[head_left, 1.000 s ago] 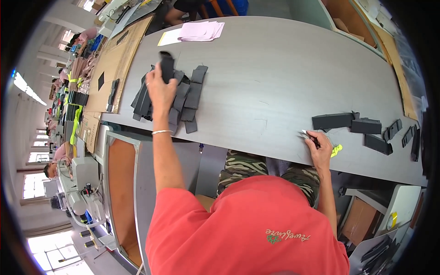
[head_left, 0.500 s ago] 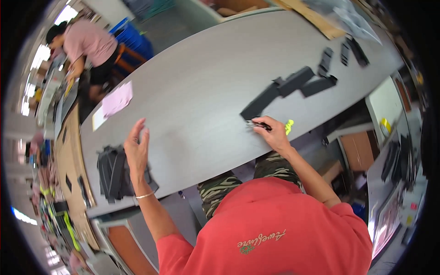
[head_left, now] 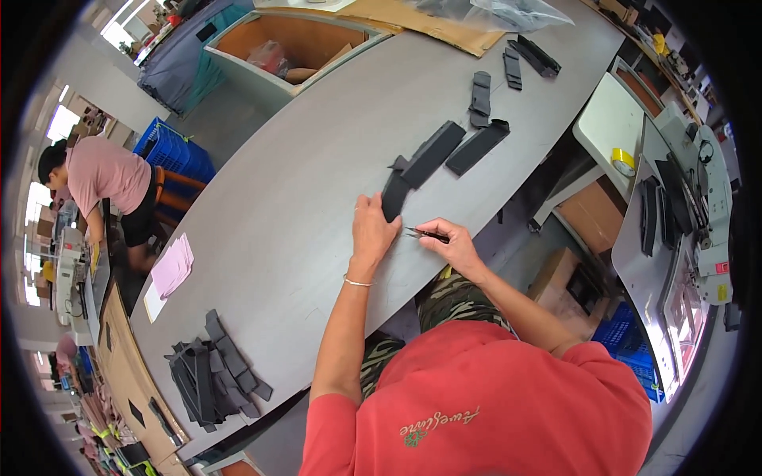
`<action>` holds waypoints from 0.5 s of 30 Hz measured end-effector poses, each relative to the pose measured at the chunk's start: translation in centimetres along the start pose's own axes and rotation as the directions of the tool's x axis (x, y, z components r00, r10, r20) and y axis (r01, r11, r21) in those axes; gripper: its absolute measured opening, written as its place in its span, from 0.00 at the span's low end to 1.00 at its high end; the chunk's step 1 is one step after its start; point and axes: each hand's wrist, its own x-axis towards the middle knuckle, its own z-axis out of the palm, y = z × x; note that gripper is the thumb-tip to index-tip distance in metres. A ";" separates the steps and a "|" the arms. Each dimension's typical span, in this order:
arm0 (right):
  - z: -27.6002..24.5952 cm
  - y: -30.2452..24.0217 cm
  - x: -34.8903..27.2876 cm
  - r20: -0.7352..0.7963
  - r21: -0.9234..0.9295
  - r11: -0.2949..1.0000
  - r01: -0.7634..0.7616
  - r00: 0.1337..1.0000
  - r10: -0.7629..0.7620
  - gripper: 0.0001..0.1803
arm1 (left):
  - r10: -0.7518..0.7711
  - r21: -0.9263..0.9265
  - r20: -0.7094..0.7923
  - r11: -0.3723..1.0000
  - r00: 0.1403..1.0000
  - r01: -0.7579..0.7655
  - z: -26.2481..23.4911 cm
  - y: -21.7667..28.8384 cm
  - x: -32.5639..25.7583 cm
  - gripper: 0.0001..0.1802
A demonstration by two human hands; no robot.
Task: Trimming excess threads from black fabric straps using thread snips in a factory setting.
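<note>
My left hand grips the near end of a black fabric strip between thumb and fingers, on the grey table. That strip runs away from me and meets another folded black piece. Just right of it, near the table's front edge, my right hand is closed around small dark-handled thread snips. Their metal tips point toward my left hand and stand a little apart from the strip.
A pile of black strips lies at the table's left end, pink papers beyond it. More black pieces lie far right, near cardboard and clear plastic. Another person bends at the left. Yellow tape sits on a side table.
My left hand has come from beside the pile to the strip's near end and taken hold of it. The right hand keeps the snips, now slightly off the strip. The view has turned rightward.
</note>
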 end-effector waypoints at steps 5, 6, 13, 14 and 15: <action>-0.3 0.0 -0.1 0.017 -0.051 0.999 -0.017 1.000 0.018 0.13 | -0.546 -0.616 0.114 0.617 0.830 0.491 -3.3 -1.2 -1.3 0.25; -0.3 0.1 -0.1 0.007 -0.080 0.997 -0.001 1.000 0.002 0.13 | -0.557 -0.605 0.112 0.619 0.823 0.501 -3.4 -1.6 -2.1 0.25; 0.6 -1.0 0.8 -0.064 -0.324 0.942 -0.092 0.995 0.075 0.14 | -0.594 -0.898 0.287 0.107 0.751 0.427 -5.7 -1.9 -7.5 0.16; 0.8 -0.7 1.0 -0.075 -0.336 0.939 -0.075 0.996 0.053 0.15 | -0.582 -0.924 0.277 0.057 0.765 0.378 -5.7 -1.7 -8.1 0.16; 0.9 -0.9 1.4 -0.067 -0.333 0.940 -0.075 0.996 0.056 0.15 | -0.570 -0.945 0.265 0.006 0.778 0.326 -5.7 -1.5 -8.6 0.17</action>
